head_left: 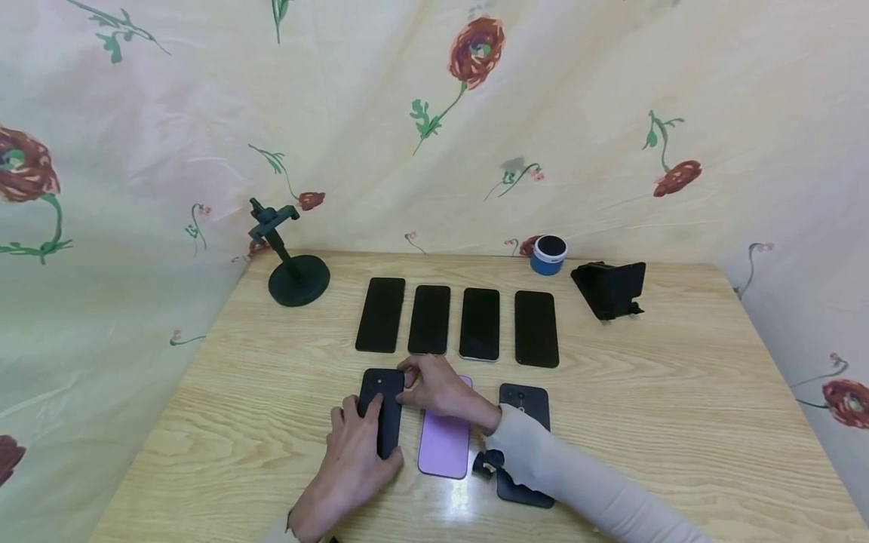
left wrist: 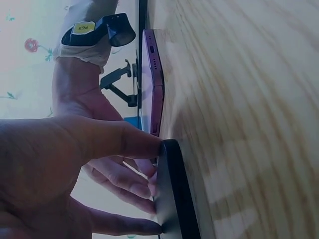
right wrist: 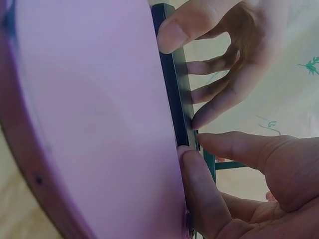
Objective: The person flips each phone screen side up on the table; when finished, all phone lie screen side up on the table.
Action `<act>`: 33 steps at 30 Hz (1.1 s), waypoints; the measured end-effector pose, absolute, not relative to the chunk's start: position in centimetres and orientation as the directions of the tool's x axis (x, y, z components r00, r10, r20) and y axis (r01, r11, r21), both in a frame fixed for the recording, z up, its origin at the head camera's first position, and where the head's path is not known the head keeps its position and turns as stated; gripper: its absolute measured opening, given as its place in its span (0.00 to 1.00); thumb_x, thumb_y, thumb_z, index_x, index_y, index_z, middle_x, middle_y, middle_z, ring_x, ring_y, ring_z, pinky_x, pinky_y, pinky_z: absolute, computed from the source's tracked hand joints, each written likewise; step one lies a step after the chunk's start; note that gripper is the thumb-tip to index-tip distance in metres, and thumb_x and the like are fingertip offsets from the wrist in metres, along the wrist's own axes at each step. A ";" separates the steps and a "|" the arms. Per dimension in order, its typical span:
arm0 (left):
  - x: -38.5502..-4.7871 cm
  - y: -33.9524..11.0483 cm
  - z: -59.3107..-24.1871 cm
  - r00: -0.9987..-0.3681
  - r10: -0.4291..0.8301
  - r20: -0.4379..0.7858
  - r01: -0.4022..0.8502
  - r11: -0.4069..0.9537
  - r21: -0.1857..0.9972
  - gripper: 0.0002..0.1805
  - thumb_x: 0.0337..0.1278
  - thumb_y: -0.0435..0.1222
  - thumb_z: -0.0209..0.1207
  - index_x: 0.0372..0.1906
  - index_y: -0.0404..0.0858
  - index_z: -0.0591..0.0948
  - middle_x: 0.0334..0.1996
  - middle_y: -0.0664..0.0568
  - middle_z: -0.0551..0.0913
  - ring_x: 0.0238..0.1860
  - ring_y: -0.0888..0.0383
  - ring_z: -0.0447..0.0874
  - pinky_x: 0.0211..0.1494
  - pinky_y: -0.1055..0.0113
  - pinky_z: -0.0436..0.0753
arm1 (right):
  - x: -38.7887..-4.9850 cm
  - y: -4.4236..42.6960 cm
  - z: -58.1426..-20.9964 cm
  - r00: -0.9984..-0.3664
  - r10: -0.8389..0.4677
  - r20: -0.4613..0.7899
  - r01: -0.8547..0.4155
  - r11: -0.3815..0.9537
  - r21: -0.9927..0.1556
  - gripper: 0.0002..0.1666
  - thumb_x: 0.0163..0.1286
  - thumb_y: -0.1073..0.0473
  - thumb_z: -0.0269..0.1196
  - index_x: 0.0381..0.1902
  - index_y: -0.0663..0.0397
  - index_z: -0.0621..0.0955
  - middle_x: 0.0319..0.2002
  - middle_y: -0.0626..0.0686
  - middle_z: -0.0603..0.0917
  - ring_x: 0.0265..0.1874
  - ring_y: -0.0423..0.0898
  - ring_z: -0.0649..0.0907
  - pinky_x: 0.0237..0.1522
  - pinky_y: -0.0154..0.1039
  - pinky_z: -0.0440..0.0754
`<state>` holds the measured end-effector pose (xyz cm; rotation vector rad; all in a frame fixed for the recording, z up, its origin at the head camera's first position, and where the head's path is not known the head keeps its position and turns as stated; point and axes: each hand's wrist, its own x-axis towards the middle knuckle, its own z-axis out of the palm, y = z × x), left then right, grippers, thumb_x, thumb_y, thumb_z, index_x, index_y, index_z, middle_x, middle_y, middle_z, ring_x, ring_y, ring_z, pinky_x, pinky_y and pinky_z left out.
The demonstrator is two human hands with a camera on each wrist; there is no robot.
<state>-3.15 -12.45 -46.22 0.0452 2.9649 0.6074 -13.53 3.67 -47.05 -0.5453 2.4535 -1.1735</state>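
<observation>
A dark smartphone, camera side up, lies at the left of the near row on the wooden table. My left hand holds it, thumb at the near right corner and fingers spread over the back and left side. At its upper right edge my right hand pinches it between thumb and finger. In the right wrist view, both hands meet along that phone's dark edge. A purple smartphone lies under my right hand. Another dark smartphone is partly hidden by my right sleeve.
Several black-screened phones lie in a row farther back. Behind them stand a round-based phone holder at left, a small blue speaker, and a black folding stand at right. A flowered cloth hangs behind the table.
</observation>
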 end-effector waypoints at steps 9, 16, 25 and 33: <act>-3.2 -12.4 -46.5 -0.995 0.044 -0.091 0.003 0.916 0.402 0.47 0.40 0.44 0.73 0.70 0.30 0.74 0.60 0.28 0.69 0.53 0.37 0.70 0.40 0.50 0.82 | -13.6 3.9 -47.0 -0.843 -0.506 -0.184 -0.146 0.545 -0.826 0.30 0.59 0.71 0.73 0.61 0.62 0.81 0.39 0.55 0.86 0.29 0.39 0.84 0.36 0.31 0.77; -3.2 -12.9 -46.5 -0.997 0.066 -0.051 0.038 0.904 0.427 0.47 0.39 0.45 0.72 0.70 0.30 0.75 0.59 0.29 0.71 0.52 0.38 0.73 0.47 0.52 0.82 | -13.5 4.0 -46.9 -0.848 -0.496 -0.184 -0.123 0.523 -0.843 0.31 0.58 0.74 0.70 0.61 0.62 0.80 0.41 0.57 0.86 0.31 0.41 0.85 0.35 0.31 0.79; -3.2 -13.1 -46.2 -0.994 0.096 -0.059 0.058 0.884 0.464 0.46 0.40 0.45 0.72 0.71 0.35 0.75 0.59 0.32 0.74 0.51 0.43 0.74 0.49 0.54 0.80 | -13.2 4.7 -46.9 -0.862 -0.476 -0.175 -0.094 0.490 -0.867 0.29 0.60 0.73 0.71 0.61 0.61 0.81 0.42 0.56 0.87 0.33 0.41 0.85 0.38 0.32 0.80; -3.4 -13.3 -45.6 -0.985 0.117 -0.124 0.038 0.859 0.510 0.44 0.46 0.46 0.70 0.73 0.37 0.73 0.64 0.35 0.75 0.53 0.47 0.76 0.53 0.53 0.80 | -13.1 5.3 -46.8 -0.859 -0.478 -0.185 -0.009 0.376 -0.927 0.29 0.65 0.73 0.69 0.64 0.61 0.79 0.47 0.60 0.86 0.43 0.51 0.91 0.44 0.34 0.82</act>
